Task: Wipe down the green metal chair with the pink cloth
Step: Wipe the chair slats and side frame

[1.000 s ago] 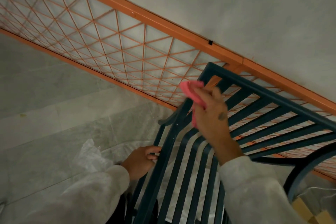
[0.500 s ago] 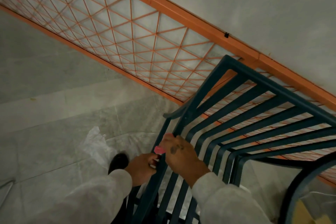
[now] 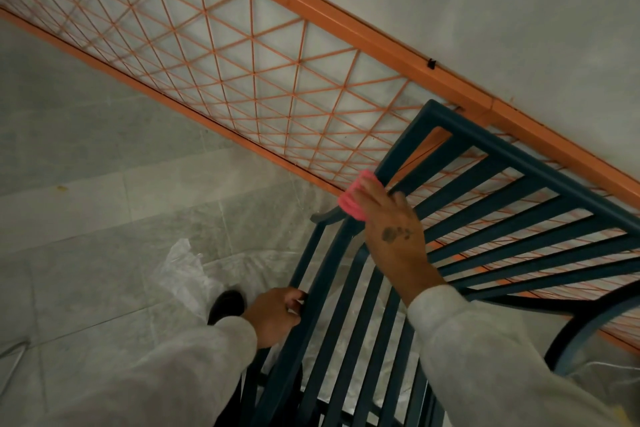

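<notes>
Up from beside the left hand, the right hand has slid the pink cloth along the left side rail of the green metal chair, now just below the backrest's top left corner. Its fingers lie flat and together, pressing the cloth on the rail. The left hand still grips the seat's left edge rail. An orange lattice panel stands close behind the backrest, with open floor to the left.
</notes>
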### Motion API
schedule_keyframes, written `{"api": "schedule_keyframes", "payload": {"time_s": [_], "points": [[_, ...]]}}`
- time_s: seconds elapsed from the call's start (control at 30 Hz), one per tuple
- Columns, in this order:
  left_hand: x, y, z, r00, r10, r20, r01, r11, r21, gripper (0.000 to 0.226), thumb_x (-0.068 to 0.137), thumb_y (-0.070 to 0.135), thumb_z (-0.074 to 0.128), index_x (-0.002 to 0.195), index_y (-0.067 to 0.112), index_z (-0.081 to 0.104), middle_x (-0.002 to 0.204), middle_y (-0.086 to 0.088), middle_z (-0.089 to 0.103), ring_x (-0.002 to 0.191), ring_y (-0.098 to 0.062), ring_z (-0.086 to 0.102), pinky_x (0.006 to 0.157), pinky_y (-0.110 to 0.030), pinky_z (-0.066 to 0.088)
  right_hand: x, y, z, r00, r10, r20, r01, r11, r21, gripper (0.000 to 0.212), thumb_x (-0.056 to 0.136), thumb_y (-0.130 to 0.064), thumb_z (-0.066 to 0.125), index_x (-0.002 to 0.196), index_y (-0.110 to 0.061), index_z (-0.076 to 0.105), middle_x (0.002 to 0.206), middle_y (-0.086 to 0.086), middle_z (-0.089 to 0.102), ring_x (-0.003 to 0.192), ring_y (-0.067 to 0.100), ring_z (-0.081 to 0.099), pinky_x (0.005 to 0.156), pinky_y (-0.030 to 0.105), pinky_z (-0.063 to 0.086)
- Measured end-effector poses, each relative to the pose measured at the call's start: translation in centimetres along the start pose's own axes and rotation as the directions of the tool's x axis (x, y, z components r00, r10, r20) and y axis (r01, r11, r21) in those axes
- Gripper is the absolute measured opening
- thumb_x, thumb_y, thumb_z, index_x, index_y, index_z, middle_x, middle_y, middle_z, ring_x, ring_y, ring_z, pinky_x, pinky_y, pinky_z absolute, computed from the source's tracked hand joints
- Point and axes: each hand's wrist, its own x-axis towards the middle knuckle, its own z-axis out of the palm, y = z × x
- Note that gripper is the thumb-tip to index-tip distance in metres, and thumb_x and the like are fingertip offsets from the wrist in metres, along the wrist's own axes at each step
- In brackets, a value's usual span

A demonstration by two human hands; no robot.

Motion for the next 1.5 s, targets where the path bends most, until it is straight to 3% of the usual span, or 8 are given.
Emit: {"api": "schedule_keyframes", "payload": {"time_s": [0.27,0.43,0.6,0.77,0.9,1.1,1.33,1.5], "points": [[-0.1,-0.1,0.1,1.0,0.003,-0.021,-0.003,1.0,-0.002,0.04,0.089,0.008,0.057,0.128,0.017,0.055,0.108,0.005,0.065,0.1,-0.012,0.064,0.089,-0.023,0.051,-8.1,-5.1,4.5,0.967,0.147,0.207,-0.253,0.63,0.735,0.053,0.089,0.015,0.052,0.125,-0.021,0.064,0.136,-0.014,0.056,0.127,-0.004,0.049,0.109,0.041,0.042],[-0.4,0.9,0.1,0.996,0.065,-0.068,-0.066,0.998,-0.019,0.05,0.09,0.008,0.059,0.136,0.023,0.049,0.118,0.003,0.061,0.103,-0.008,0.059,0.079,-0.009,0.046,-4.4,-2.7,-1.6,0.843,0.503,0.188,-0.344,0.236,0.909,0.044,0.099,-0.003,0.05,0.122,-0.038,0.064,0.121,-0.015,0.067,0.047,0.005,0.052,0.044,0.025,0.049],[0.0,2.9,0.1,0.987,0.125,-0.099,-0.13,0.99,-0.052,0.059,0.091,0.003,0.056,0.139,0.033,0.04,0.119,0.01,0.052,0.104,-0.007,0.058,0.076,-0.009,0.047,-2.2,-1.2,-0.5,0.816,0.571,0.09,-0.378,0.409,0.831,0.053,0.094,0.005,0.048,0.133,-0.03,0.059,0.141,-0.007,0.05,0.107,0.007,0.06,0.079,0.026,0.059],[0.1,2.8,0.0,0.99,0.114,-0.081,-0.118,0.992,-0.047,0.062,0.089,0.0,0.055,0.14,0.032,0.043,0.126,0.004,0.059,0.112,-0.013,0.06,0.099,-0.03,0.05,-7.9,-6.3,4.1,0.843,0.479,0.245,-0.464,0.415,0.783,0.046,0.097,0.003,0.047,0.129,-0.027,0.061,0.134,-0.006,0.055,0.109,0.004,0.06,0.076,0.006,0.051],[0.3,2.7,0.1,0.989,0.104,-0.104,-0.113,0.99,-0.087,0.057,0.091,0.007,0.057,0.139,0.034,0.045,0.128,0.001,0.061,0.116,-0.012,0.058,0.103,-0.034,0.047,-12.9,-9.0,4.7,0.741,0.385,0.55,-0.62,0.076,0.781,0.042,0.096,0.004,0.05,0.113,-0.03,0.07,0.112,-0.007,0.072,0.095,0.024,0.071,0.089,0.045,0.056],[0.5,3.0,0.0,0.991,0.095,-0.099,-0.103,0.991,-0.086,0.055,0.093,0.0,0.05,0.138,0.032,0.047,0.13,0.006,0.056,0.12,-0.014,0.054,0.103,-0.032,0.047,-13.7,-7.0,4.2,0.446,0.469,0.762,-0.615,-0.457,0.642,0.026,0.09,-0.004,0.064,0.108,-0.021,0.071,0.099,0.001,0.077,0.094,0.022,0.072,0.087,0.036,0.057],[1.4,2.9,-0.6,0.993,0.064,-0.103,-0.077,0.99,-0.12,0.051,0.085,0.001,0.056,0.127,0.032,0.058,0.12,0.002,0.065,0.1,-0.017,0.067,0.088,-0.04,0.057,-7.1,-7.5,3.9,0.352,0.528,0.773,-0.655,-0.451,0.607,0.01,0.091,-0.015,0.062,0.091,-0.015,0.072,0.084,0.009,0.07,0.078,0.022,0.066,0.073,0.036,0.055],[1.9,5.2,-1.7,0.991,0.104,-0.087,-0.114,0.988,-0.109,0.048,0.085,0.0,0.058,0.116,0.035,0.062,0.116,0.003,0.068,0.101,-0.018,0.068,0.089,-0.042,0.056,-0.7,-1.7,0.0,0.475,0.585,0.658,-0.506,-0.43,0.748,0.012,0.091,-0.015,0.063,0.098,-0.022,0.069,0.098,0.003,0.07,0.092,0.021,0.065,0.079,0.034,0.052]]}}
